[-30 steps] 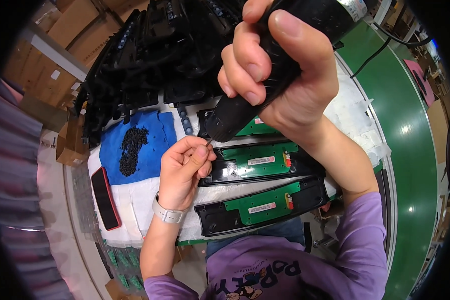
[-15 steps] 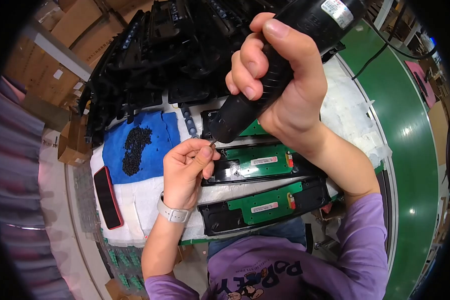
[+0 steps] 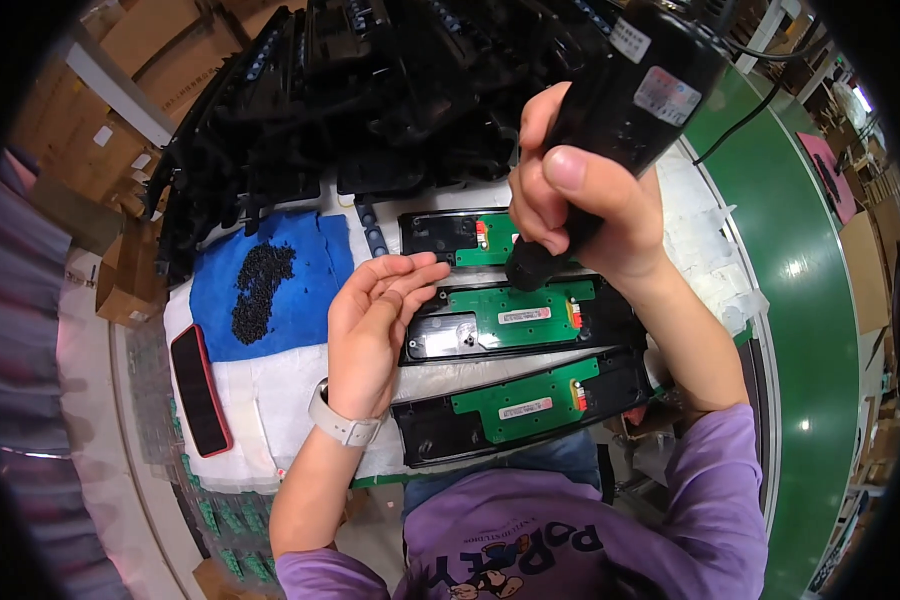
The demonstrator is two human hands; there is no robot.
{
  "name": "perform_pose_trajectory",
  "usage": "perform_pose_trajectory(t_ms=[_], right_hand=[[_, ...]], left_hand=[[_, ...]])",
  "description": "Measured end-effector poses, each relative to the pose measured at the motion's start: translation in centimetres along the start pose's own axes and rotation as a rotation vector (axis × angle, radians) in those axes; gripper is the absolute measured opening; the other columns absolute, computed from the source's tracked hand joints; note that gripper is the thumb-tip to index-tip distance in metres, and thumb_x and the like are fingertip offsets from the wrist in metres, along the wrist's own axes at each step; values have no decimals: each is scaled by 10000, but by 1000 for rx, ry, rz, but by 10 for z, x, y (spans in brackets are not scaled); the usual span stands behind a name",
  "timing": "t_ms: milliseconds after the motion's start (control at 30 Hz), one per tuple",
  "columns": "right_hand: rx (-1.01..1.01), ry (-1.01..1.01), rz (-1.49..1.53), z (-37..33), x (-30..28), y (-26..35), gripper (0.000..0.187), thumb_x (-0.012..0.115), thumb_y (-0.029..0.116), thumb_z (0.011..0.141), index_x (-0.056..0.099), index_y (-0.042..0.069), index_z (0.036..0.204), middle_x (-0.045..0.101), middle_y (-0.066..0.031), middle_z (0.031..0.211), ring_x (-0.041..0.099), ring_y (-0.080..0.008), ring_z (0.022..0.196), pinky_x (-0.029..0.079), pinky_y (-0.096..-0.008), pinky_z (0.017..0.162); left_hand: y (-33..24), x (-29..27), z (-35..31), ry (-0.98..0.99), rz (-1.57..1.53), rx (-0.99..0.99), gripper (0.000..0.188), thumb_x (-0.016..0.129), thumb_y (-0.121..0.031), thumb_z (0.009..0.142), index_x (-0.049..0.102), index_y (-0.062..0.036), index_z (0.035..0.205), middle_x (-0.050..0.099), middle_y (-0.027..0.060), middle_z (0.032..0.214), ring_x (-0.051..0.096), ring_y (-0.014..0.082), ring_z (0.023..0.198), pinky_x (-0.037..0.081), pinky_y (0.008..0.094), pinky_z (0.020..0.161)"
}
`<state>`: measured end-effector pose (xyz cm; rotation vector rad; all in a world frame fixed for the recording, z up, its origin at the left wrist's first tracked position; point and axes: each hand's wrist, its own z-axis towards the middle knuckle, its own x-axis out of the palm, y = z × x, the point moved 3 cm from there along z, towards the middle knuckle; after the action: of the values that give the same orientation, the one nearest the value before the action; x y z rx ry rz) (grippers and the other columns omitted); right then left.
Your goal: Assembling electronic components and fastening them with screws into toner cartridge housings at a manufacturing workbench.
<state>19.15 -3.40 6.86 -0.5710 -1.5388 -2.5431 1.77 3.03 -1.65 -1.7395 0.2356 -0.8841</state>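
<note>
My right hand [image 3: 610, 205] is wrapped round a black electric screwdriver [image 3: 610, 110]. The driver's lower end is over the upper edge of the green circuit board [image 3: 505, 318] in the middle black panel [image 3: 615, 318]; its bit is hidden from sight. My left hand [image 3: 375, 320] is beside that panel's left end, fingers stretched out and thumb folded in front of the palm. I see nothing held in it, though part of the palm is hidden. Similar black panels with green boards lie behind [image 3: 435, 235] and in front [image 3: 435, 430].
Left of the panels, a blue cloth [image 3: 315, 270] bears a pile of small black screws [image 3: 260, 290]. A red-edged phone [image 3: 200, 390] lies nearer me. Black plastic parts [image 3: 370, 110] are heaped at the back. Cardboard boxes [image 3: 95, 130] stand at far left, a green surface [image 3: 815, 300] at right.
My right hand has moved the screwdriver right and down, from my left fingertips to the middle panel's board. The left fingers have gone from a pinch to stretched out.
</note>
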Motion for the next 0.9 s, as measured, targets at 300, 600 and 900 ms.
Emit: perform_pose_trajectory(t_ms=[300,600,900], right_hand=[[-6,51,-249,-1,8,-10,241,585,147,738,441,0,864,453,-57,496,415,-124,364,342,-238,381],[43,101,-238,6,16,-17,136,653,86,716,546,16,670,509,-5,497,459,-53,401,347,-196,380],[-93,152,-258,-4,13,-12,227,623,118,719,457,11,831,464,-44,512,430,-101,374,346,-213,366]], left_hand=[[2,-1,1,50,-8,-29,171,333,-85,948,446,20,1022,529,205,1136,538,276,1084,451,285,892],[0,-3,0,66,-12,-119,260,332,-261,966,460,-36,986,391,13,473,187,45,321,149,206,302],[-3,-2,0,127,-8,27,138,511,-80,884,434,-45,994,536,57,625,365,43,436,255,151,414]])
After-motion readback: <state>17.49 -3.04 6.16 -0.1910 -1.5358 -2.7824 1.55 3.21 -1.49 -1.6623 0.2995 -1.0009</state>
